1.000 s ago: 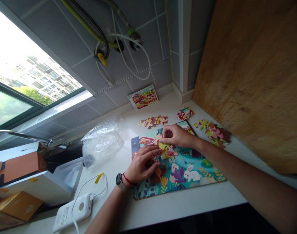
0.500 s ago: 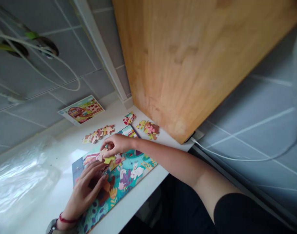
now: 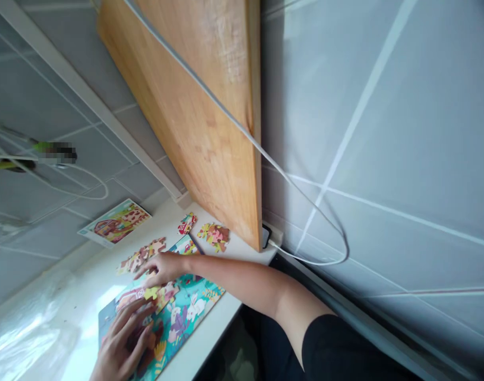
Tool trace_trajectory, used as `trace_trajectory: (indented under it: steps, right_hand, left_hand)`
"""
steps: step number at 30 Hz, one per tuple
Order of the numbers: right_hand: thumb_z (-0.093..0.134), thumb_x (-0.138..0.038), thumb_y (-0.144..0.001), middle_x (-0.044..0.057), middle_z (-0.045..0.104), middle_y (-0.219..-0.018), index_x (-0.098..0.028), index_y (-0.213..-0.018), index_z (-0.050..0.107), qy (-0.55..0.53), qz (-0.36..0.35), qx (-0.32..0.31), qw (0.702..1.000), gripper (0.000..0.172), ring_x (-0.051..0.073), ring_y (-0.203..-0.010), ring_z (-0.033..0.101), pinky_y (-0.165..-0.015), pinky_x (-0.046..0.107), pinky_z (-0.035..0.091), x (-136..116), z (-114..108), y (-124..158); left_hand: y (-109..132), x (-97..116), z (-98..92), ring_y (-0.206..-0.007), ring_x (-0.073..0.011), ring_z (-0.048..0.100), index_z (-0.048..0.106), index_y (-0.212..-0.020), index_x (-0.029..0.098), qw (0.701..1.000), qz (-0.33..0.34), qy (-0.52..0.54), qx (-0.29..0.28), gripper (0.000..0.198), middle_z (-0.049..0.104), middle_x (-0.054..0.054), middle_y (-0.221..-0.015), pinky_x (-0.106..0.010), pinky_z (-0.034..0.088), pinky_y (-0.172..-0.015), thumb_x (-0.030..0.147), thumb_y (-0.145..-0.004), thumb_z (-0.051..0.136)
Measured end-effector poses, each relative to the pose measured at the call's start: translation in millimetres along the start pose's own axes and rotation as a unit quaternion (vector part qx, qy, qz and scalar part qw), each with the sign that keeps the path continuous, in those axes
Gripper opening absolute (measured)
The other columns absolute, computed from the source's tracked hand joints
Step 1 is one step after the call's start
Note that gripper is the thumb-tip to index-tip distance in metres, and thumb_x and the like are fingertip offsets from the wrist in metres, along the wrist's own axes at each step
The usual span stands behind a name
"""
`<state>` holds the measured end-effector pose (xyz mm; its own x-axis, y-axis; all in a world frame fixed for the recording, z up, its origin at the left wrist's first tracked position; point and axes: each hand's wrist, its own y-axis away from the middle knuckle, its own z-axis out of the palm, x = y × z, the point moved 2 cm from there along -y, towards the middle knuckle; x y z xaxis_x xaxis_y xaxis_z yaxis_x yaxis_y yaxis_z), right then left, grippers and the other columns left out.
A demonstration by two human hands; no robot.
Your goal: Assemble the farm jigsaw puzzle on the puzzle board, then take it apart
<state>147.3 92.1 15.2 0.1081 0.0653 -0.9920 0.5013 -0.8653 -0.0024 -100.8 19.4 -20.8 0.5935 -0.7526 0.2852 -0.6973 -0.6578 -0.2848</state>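
A colourful jigsaw puzzle (image 3: 194, 307) with rabbits and a barn lies on the white counter (image 3: 79, 296). My left hand (image 3: 120, 346) lies flat on its lower left part, fingers spread. My right hand (image 3: 162, 267) rests on the puzzle's upper part, fingers stretched over a yellow and pink piece (image 3: 156, 291). Loose piece clusters lie behind: a brown one (image 3: 140, 256), a red one (image 3: 186, 223) and a green and pink one (image 3: 213, 235).
A large wooden board (image 3: 202, 116) leans against the grey tiled wall at the right. A white cable (image 3: 305, 222) runs across it down to a plug. A reference picture card (image 3: 115, 223) leans on the wall. Clear plastic wrap (image 3: 23, 338) lies at the left.
The view has swung to the right and tilted, so the board and right wall fill the frame. My right hand's fingers have flattened out over the piece. My left hand stays on the puzzle.
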Motion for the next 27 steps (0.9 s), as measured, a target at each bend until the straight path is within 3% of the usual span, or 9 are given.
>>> trace_trajectory:
  steps: [4,8,11,15,18,23,27]
  right_hand:
    - [0.082,-0.016,-0.080,-0.011,0.066,-0.061,-0.021,-0.071,0.074,0.042,-0.009,0.015,0.999,0.012,0.012,-0.064,0.063,-0.060,0.018,0.044,-7,5,6]
    - [0.077,-0.016,-0.082,-0.001,0.076,-0.071,-0.016,-0.076,0.078,0.080,-0.044,0.061,0.994,0.007,0.017,-0.079,0.069,-0.070,0.022,0.047,-10,8,7]
    - [0.070,-0.021,-0.090,0.005,0.083,-0.089,-0.016,-0.088,0.083,0.100,-0.070,0.084,0.989,0.014,0.022,-0.090,0.074,-0.082,0.027,0.053,-10,9,15]
    - [0.062,-0.027,-0.096,0.012,0.083,-0.112,-0.019,-0.104,0.085,0.134,-0.086,0.086,0.983,0.026,0.027,-0.108,0.077,-0.100,0.038,0.056,-6,5,51]
    - [0.059,-0.028,-0.096,0.013,0.081,-0.124,-0.021,-0.113,0.084,0.165,-0.100,0.069,0.979,0.031,0.029,-0.122,0.074,-0.114,0.047,0.051,-1,-1,84]
    - [0.060,-0.036,-0.097,0.014,0.078,-0.130,-0.020,-0.123,0.081,0.205,-0.103,0.064,0.971,0.037,0.032,-0.127,0.071,-0.115,0.051,0.052,14,-6,115]
    - [0.058,-0.041,-0.099,0.016,0.077,-0.130,-0.020,-0.125,0.080,0.216,-0.098,0.112,0.965,0.040,0.033,-0.121,0.074,-0.110,0.053,0.055,22,-7,121]
  left_hand:
    - [-7,12,-5.0,-0.133,-0.0396,0.062,0.073,-0.129,0.031,1.000,-0.012,-0.021,0.019,0.037,0.065,-0.011,-0.142,-0.057,0.060,-0.104,0.036,-0.094,0.062]
    - [-16,28,-12.2,-0.140,-0.0402,0.055,0.067,-0.139,0.021,0.999,-0.023,-0.038,-0.013,0.049,0.060,-0.018,-0.148,-0.061,0.051,-0.114,0.042,-0.096,0.058]
    - [-23,38,-16.0,-0.146,-0.0420,0.048,0.060,-0.147,0.017,0.998,-0.015,-0.039,-0.043,0.060,0.056,-0.022,-0.150,-0.064,0.044,-0.117,0.051,-0.096,0.057]
    - [-25,44,-21.1,-0.146,-0.0393,0.048,0.057,-0.148,0.017,0.999,-0.014,-0.009,-0.042,0.062,0.055,-0.022,-0.153,-0.063,0.039,-0.121,0.057,-0.101,0.050]
    - [-23,47,-25.1,-0.135,-0.0348,0.056,0.063,-0.139,0.017,1.000,-0.011,0.001,-0.011,0.056,0.064,-0.021,-0.141,-0.057,0.043,-0.118,0.056,-0.105,0.040]
    - [-22,50,-25.8,-0.121,-0.0328,0.064,0.068,-0.129,0.019,1.000,-0.003,0.022,-0.003,0.048,0.071,-0.019,-0.128,-0.052,0.050,-0.109,0.053,-0.106,0.043]
    - [-29,55,-29.5,-0.116,-0.0307,0.066,0.074,-0.112,0.024,0.997,-0.006,0.061,0.052,0.041,0.073,-0.016,-0.119,-0.049,0.049,-0.111,0.056,-0.103,0.052]
